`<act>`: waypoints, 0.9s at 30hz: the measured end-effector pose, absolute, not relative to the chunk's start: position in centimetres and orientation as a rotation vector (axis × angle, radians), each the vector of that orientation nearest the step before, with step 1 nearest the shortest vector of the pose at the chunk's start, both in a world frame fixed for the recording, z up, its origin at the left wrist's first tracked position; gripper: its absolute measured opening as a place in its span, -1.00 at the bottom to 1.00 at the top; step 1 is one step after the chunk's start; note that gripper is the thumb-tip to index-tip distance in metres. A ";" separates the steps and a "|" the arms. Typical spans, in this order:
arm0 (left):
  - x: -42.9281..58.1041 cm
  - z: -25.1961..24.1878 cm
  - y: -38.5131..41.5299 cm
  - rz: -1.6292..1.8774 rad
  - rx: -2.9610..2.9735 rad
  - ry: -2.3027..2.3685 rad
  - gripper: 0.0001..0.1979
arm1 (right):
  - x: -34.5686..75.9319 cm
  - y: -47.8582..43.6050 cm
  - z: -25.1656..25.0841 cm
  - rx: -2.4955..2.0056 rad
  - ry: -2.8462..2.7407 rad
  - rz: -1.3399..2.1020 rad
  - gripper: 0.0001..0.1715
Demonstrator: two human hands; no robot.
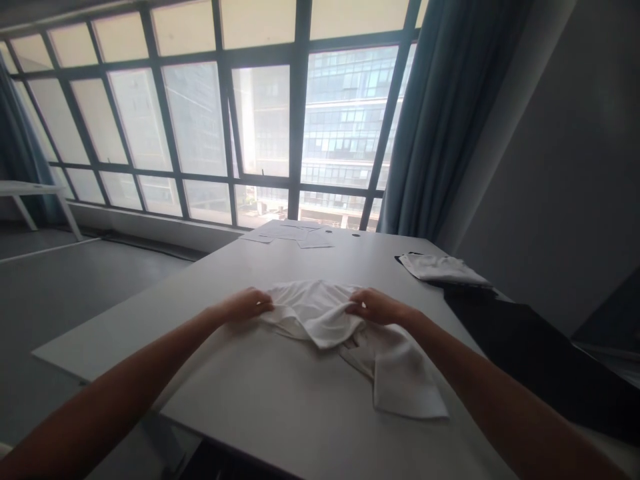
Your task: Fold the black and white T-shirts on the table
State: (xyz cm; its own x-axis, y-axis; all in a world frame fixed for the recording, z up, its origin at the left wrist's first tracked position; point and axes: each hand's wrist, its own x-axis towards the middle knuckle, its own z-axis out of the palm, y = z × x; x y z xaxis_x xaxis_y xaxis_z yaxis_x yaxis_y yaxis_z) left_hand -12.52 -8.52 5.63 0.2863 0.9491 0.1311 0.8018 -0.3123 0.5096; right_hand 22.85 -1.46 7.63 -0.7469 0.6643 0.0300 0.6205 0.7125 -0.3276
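Note:
A crumpled white cloth [320, 313] lies on the white table [225, 387], its front part bunched and folded between my hands. My left hand [247, 304] pinches its left edge with fingers closed. At the upper right part of the fabric, my right hand [374, 305] grips another bit of the edge between thumb and fingers. A loose section of the same white fabric spreads toward the lower right, under my right forearm, with a flat squared end on the tabletop.
Sheets of paper [295, 233] lie at the table's far end. On the right are a folded white cloth [443, 268] and a long black cloth [530, 347]. Windows and a blue curtain [440, 120] stand behind; another white table [30, 189] is far left.

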 end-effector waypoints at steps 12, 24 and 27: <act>-12.2 12.0 -9.4 1.155 1.695 1.411 -0.36 | 21.3 -0.9 16.2 -1.435 -2.049 0.198 -0.32; -10.2 9.2 -11.7 1.035 2.099 1.655 -0.54 | 17.4 -4.1 8.5 -1.620 -2.670 0.325 -0.30; -14.3 9.0 -12.4 0.647 2.127 1.837 -0.51 | 21.1 -2.0 10.6 -1.617 -2.622 0.367 -0.82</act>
